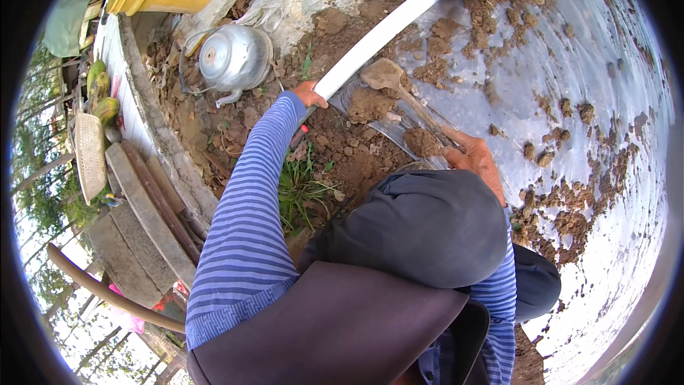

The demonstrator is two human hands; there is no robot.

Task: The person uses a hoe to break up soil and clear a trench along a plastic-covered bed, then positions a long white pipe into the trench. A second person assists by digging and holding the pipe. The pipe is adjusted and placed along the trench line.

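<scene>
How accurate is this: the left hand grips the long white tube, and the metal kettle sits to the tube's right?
Wrong side: the head view shows the metal kettle to the left of the long white tube. The left hand does grip the tube.

Your sleeves [246, 192] are striped light and dark blue; your tube [399, 28] is white, your trowel [382, 73] seemingly tan. Brown soil [422, 142] speckles the left edge of the silvery sheet [484, 117].
</scene>
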